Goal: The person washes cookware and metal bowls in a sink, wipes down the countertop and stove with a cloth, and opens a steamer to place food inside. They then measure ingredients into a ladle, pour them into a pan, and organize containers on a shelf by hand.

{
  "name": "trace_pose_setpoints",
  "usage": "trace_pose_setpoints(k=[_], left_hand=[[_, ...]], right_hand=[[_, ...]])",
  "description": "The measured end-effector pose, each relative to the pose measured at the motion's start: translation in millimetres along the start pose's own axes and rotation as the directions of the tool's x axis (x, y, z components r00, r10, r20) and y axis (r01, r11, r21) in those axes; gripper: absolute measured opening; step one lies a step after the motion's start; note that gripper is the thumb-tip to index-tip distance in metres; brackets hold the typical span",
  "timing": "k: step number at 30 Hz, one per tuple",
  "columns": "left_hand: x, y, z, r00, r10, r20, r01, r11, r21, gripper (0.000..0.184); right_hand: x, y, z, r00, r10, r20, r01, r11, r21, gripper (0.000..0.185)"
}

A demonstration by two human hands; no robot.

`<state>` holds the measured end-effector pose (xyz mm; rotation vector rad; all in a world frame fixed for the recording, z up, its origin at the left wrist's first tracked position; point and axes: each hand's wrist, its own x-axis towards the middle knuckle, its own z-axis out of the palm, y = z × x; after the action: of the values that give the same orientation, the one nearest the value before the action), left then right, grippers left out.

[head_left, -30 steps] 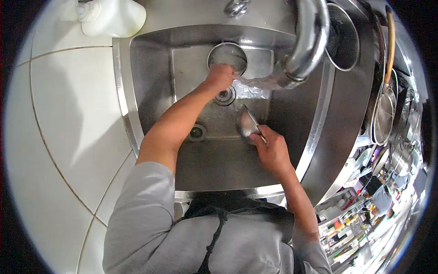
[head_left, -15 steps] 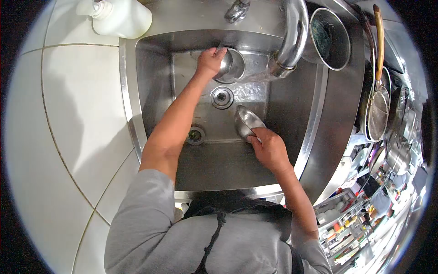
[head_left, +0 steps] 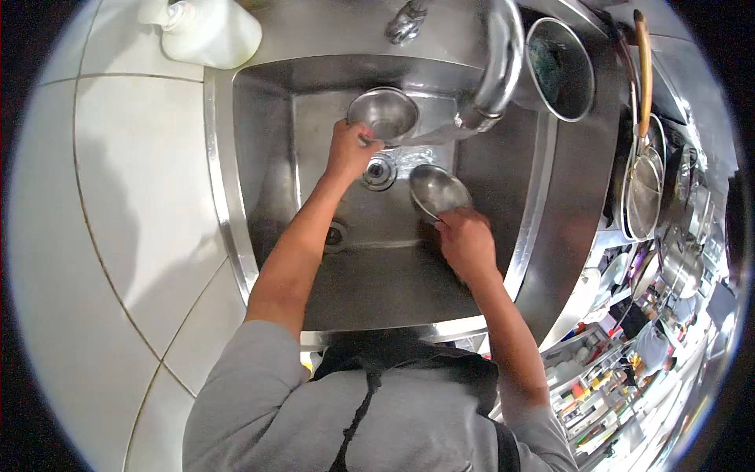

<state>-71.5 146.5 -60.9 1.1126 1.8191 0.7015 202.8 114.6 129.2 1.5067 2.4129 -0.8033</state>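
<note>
My left hand (head_left: 351, 155) grips the near rim of a round steel bowl (head_left: 383, 110) toward the back of the sink, its opening facing up. Whether a second bowl sits under or inside it cannot be made out. Closer to me, my right hand (head_left: 467, 242) is closed on the edge of another steel bowl (head_left: 438, 190), which tilts so its inside shows. Both bowls are over the steel sink (head_left: 377, 287), apart from each other. The curved faucet (head_left: 501, 67) ends just right of the left-hand bowl, with what looks like water below it.
A drain (head_left: 378, 171) lies between the bowls, and a second round opening (head_left: 335, 234) is partly behind my left forearm. A white pump bottle (head_left: 212, 33) stands at back left. On the right are a metal container (head_left: 578, 71) with something dark green inside and hanging strainers (head_left: 645, 193).
The left-hand bowl has turned to face upward, and my left hand has moved down to its near rim. My right hand's bowl has tilted open and shifted slightly right.
</note>
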Motion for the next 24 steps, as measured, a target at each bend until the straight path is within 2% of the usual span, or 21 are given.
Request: trace_pose_setpoints(k=[2,3,6,7,9,10,11,13,14,15,16,17,19,21,22,24], left_hand=[[-18,17,5,0.976,0.206,-0.069,-0.196,0.973,0.123,0.032],[-27,43,-4,0.986,0.165,0.005,-0.165,0.985,0.056,0.031],[-41,69,-3,0.98,0.197,-0.034,-0.192,0.975,0.114,0.034],[-42,66,3,0.963,0.243,-0.113,-0.225,0.963,0.149,0.035],[-33,40,19,0.976,0.196,-0.099,-0.21,0.964,-0.16,0.038],[-31,34,26,0.982,0.17,-0.08,-0.187,0.933,-0.307,0.04],[-35,43,22,0.998,0.059,0.013,-0.047,0.895,-0.444,0.041],[-50,65,0,0.963,-0.128,0.238,0.254,0.73,-0.635,0.045],[-54,63,0,0.966,-0.116,0.231,0.235,0.761,-0.605,0.044],[-57,60,1,0.969,-0.102,0.225,0.217,0.79,-0.573,0.043],[-60,57,1,0.971,-0.088,0.221,0.197,0.819,-0.539,0.043],[-64,54,1,0.972,-0.066,0.225,0.186,0.802,-0.568,0.044],[-70,48,0,0.973,-0.022,0.231,0.165,0.767,-0.62,0.047],[-78,46,-1,0.975,0.019,0.222,0.158,0.643,-0.749,0.046],[-80,45,-3,0.976,0.036,0.214,0.155,0.573,-0.805,0.045],[-79,61,-9,0.966,-0.06,0.251,0.238,0.583,-0.777,0.041]], right_hand=[[14,15,32,0.987,0.136,0.09,-0.133,0.99,-0.035,0.018],[22,21,47,0.97,0.204,0.129,-0.198,0.979,-0.057,0.019],[44,38,71,0.876,0.35,0.333,-0.295,0.933,-0.204,0.023],[43,37,66,0.929,0.302,0.212,-0.274,0.95,-0.152,0.027],[35,35,54,0.98,0.196,-0.042,-0.199,0.978,-0.061,0.034],[37,26,25,0.98,0.168,-0.107,-0.168,0.986,0.011,0.04],[38,6,-17,0.975,0.139,-0.171,-0.126,0.989,0.082,0.047],[42,-14,-95,0.884,-0.016,-0.468,0.03,0.999,0.022,0.044],[44,-26,-136,0.818,-0.055,-0.572,0.058,0.998,-0.013,0.036],[57,-22,-166,0.693,-0.153,-0.705,0.137,0.987,-0.079,0.028],[69,-19,-192,0.656,-0.142,-0.741,0.12,0.989,-0.083,0.024],[83,-14,-215,0.718,-0.06,-0.693,0.047,0.998,-0.038,0.022],[127,16,-234,0.81,-0.058,-0.584,0.0,0.995,-0.098,0.024],[178,60,-222,0.918,-0.012,-0.395,-0.068,0.98,-0.187,0.034],[194,69,-215,0.927,0.014,-0.374,-0.103,0.97,-0.218,0.034],[213,76,-203,0.943,0.065,-0.327,-0.163,0.946,-0.28,0.036]])
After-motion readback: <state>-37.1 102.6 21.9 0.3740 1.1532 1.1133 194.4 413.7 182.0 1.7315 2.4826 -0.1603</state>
